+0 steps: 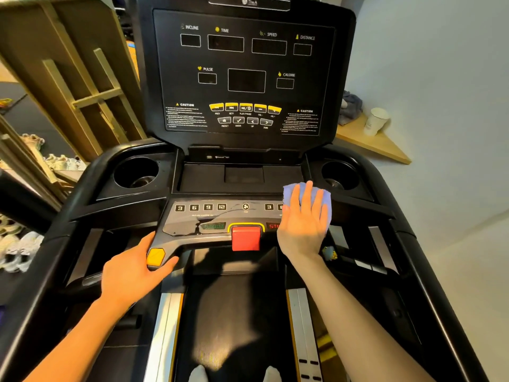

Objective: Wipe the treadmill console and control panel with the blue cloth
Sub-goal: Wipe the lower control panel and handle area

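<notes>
The black treadmill console [245, 64] rises ahead with dark display windows and yellow buttons. Below it lies the grey control panel [214, 216] with numbered keys, a red stop key [246, 238] and a crack near the START label. My right hand [304, 221] lies flat with straight fingers on the blue cloth [290, 193], pressing it onto the panel's right end. My left hand [137, 267] grips the panel's lower left corner, the thumb beside a yellow button [155, 256].
Two round cup holders [136, 172] [340, 175] flank a shallow tray [242, 176]. A wooden shelf [371, 144] at the right carries a white paper cup [376, 121] and a grey rag. Wooden frames and several shoes stand at the left. The belt [234, 312] runs below.
</notes>
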The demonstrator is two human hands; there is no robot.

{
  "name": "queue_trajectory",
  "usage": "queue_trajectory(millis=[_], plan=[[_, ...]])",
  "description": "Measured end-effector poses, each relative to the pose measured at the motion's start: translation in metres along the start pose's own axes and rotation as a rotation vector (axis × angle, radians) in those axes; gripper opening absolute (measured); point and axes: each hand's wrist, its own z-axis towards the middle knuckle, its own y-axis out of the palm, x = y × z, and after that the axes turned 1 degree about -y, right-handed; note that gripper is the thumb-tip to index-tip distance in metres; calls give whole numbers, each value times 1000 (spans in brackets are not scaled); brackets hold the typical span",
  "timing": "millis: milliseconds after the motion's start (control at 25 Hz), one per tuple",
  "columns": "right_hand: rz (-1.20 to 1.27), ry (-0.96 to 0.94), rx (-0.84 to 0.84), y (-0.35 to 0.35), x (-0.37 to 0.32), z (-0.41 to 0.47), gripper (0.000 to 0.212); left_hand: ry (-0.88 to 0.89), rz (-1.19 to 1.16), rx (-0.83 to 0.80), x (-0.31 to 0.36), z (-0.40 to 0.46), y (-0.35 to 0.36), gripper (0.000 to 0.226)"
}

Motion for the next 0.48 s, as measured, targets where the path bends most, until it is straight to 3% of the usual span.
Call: queue_trajectory(millis=[480], plan=[[21, -99, 40, 10, -66, -7, 54, 23, -31, 52, -7, 1, 7, 93]])
